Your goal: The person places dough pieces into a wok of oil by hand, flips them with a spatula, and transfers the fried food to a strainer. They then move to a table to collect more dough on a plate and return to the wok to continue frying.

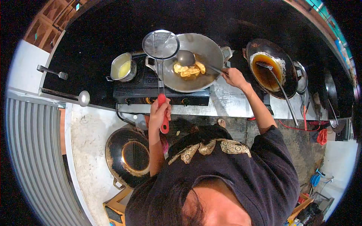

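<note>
My left hand [160, 112] is closed round the red handle of a mesh strainer [161, 44], whose round mesh is over the left rim of a grey wok [207, 47]. In my right hand [234, 78] is the handle of a metal ladle [186, 58]. The ladle's bowl is inside the wok, just above several yellow fried pieces [189, 70] lying in a little oil. The wok stands on a black gas stove [162, 98].
A small metal pot [123, 67] with yellowish liquid stands left on the stove. To the right, a dark wok [262, 51] holds brown liquid and a long-handled utensil [281, 87]. Another dark wok [128, 158] is at lower left. Tongs [52, 71] and a ladle [83, 98] are at far left.
</note>
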